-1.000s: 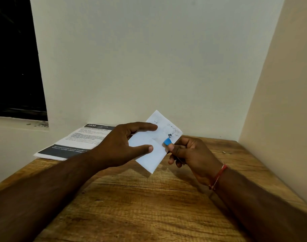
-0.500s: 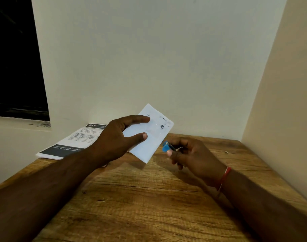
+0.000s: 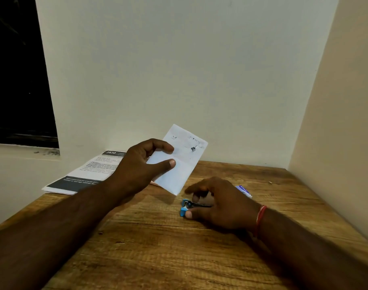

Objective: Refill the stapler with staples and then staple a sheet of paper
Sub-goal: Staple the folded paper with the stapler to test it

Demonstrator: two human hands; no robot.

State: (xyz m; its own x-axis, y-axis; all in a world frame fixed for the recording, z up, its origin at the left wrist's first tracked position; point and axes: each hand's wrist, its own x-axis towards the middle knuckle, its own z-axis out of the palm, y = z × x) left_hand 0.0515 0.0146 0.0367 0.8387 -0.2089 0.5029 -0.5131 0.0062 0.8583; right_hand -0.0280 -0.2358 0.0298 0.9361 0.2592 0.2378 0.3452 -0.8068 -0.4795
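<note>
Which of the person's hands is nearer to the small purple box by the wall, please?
The right hand: the purple box lies just behind it. The left hand is up holding the folded paper, farther off.

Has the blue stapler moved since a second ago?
Yes. The blue stapler has come down from the folded paper to the wooden table, under the right hand.

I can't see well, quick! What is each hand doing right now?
Left hand: closed on the folded white paper, held above the table.
Right hand: down on the table, closed on the small blue stapler.
</note>
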